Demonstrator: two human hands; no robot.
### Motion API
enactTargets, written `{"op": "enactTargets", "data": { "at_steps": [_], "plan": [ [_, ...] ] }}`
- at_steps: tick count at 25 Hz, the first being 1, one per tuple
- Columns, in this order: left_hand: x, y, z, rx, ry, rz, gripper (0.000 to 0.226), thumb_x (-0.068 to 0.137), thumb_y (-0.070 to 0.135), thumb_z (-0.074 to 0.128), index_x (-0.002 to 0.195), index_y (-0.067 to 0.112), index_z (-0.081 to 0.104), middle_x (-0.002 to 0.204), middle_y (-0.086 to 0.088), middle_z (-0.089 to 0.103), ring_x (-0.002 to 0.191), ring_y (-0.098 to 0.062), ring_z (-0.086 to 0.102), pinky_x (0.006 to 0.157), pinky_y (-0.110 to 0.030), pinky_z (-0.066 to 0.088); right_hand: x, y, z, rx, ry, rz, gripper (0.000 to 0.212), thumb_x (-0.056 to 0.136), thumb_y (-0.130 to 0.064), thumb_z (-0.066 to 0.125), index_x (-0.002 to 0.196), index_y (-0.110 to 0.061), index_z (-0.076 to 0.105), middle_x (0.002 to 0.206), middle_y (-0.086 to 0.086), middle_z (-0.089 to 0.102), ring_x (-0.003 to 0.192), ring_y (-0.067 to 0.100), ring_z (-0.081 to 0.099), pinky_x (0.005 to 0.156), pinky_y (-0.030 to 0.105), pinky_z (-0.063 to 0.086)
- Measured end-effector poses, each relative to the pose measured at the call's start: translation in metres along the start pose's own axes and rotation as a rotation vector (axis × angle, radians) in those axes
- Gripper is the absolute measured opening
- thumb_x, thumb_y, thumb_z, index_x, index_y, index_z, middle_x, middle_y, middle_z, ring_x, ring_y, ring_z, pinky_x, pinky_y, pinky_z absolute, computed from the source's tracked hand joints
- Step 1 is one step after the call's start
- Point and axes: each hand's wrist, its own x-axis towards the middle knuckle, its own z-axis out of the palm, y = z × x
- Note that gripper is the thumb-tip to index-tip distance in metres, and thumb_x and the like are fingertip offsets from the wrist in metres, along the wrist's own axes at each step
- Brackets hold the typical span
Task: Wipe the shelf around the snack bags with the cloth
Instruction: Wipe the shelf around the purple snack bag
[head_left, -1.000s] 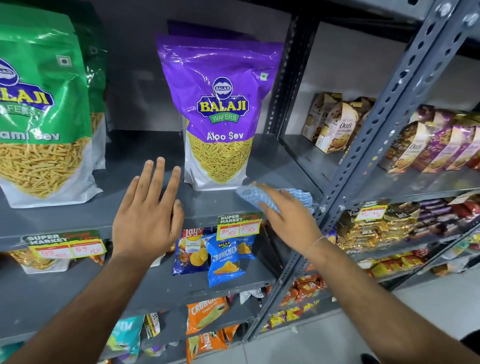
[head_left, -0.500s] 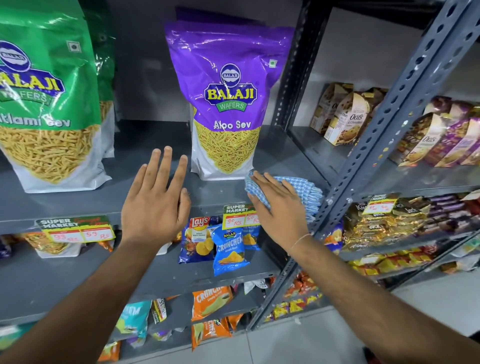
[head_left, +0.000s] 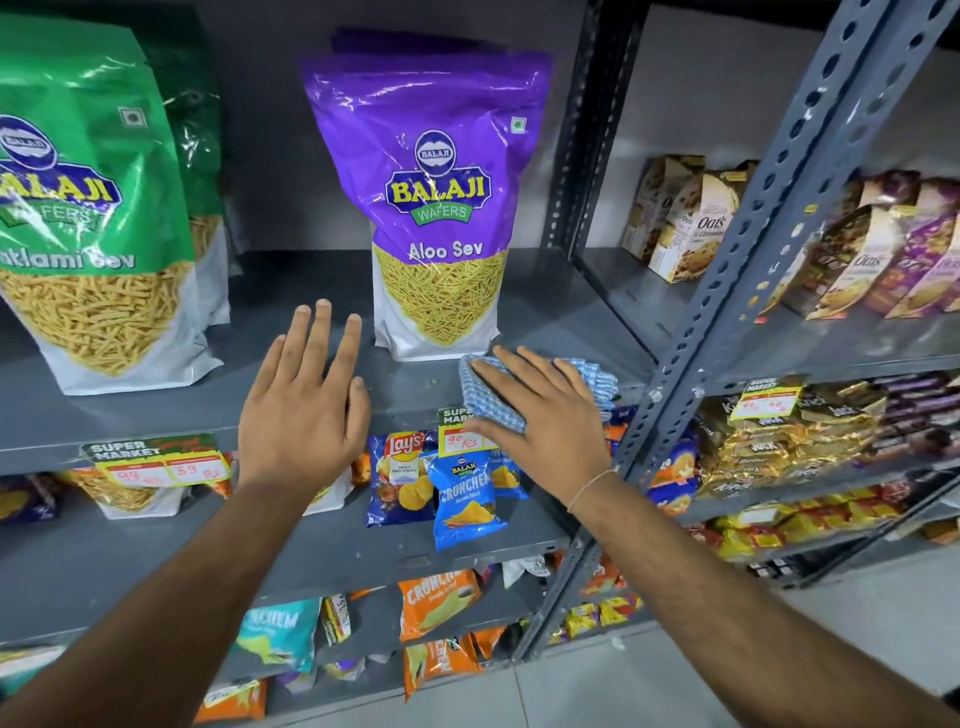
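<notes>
A grey metal shelf (head_left: 156, 410) carries a purple Aloo Sev snack bag (head_left: 434, 208) in the middle and a green sev bag (head_left: 88, 218) at the left, both upright. My right hand (head_left: 545, 415) presses flat on a blue-and-white checked cloth (head_left: 597, 382) at the shelf's front edge, just in front and right of the purple bag. My left hand (head_left: 306, 405) hovers with fingers spread over the bare shelf between the two bags, holding nothing.
A perforated grey upright post (head_left: 727, 291) stands right of the cloth. Price tags (head_left: 156, 462) hang on the shelf's front lip. Small chip packets (head_left: 462, 499) fill the shelf below. Oats boxes (head_left: 691, 223) sit on the neighbouring rack at the right.
My right hand has brought the cloth down onto the shelf edge and slid it slightly left along the front. My left hand stays about where it was.
</notes>
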Motion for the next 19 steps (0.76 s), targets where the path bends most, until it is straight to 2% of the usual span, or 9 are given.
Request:
{"op": "enactTargets", "data": {
  "at_steps": [6,11,15,17,19],
  "plan": [
    [-0.003,-0.004,0.001,0.019,-0.034,0.001,0.067,0.113,0.037,0.024,0.175,0.013,0.027,0.184,-0.017,0.023,0.173,-0.033,0.016,0.139,-0.053,0.022,0.003,-0.003,0.006,0.112,0.049,-0.039,0.052,0.103,-0.060,0.050,0.145,-0.032,0.059,0.151,-0.005,0.060,0.139,0.021,0.055,0.118,0.044,0.036],
    [-0.009,-0.012,-0.009,-0.020,-0.013,0.042,0.068,0.112,0.034,0.033,0.176,0.012,0.026,0.184,-0.012,0.022,0.173,-0.030,0.018,0.139,-0.050,0.021,-0.001,-0.059,-0.009,0.482,0.039,-0.088,0.046,0.100,-0.047,0.057,0.138,-0.021,0.067,0.140,-0.003,0.068,0.134,0.019,0.061,0.113,0.042,0.043],
    [-0.080,-0.029,0.004,-0.095,0.040,0.101,0.071,0.104,0.029,0.044,0.173,0.016,0.035,0.186,-0.004,0.011,0.174,-0.027,0.015,0.139,-0.051,0.017,-0.015,-0.119,-0.012,0.682,0.030,-0.086,0.043,0.097,-0.033,0.068,0.139,-0.024,0.066,0.141,-0.013,0.066,0.130,0.006,0.063,0.108,0.027,0.048],
    [-0.135,-0.063,0.026,-0.107,-0.021,0.122,0.068,0.099,0.026,0.050,0.166,0.015,0.042,0.186,-0.005,0.009,0.172,-0.030,0.020,0.136,-0.054,0.023,-0.023,-0.157,0.000,0.730,-0.012,-0.058,0.041,0.097,-0.039,0.068,0.137,-0.027,0.067,0.138,-0.021,0.065,0.127,-0.005,0.060,0.105,0.017,0.046],
    [-0.186,-0.114,0.042,-0.103,-0.149,0.066,0.075,0.096,0.026,0.051,0.169,0.015,0.037,0.187,-0.007,0.009,0.172,-0.030,0.022,0.135,-0.054,0.024,-0.033,-0.201,0.030,0.779,-0.076,-0.027,0.041,0.097,-0.051,0.064,0.133,-0.032,0.068,0.133,-0.034,0.061,0.121,-0.018,0.056,0.098,0.008,0.044]
  ]
}}
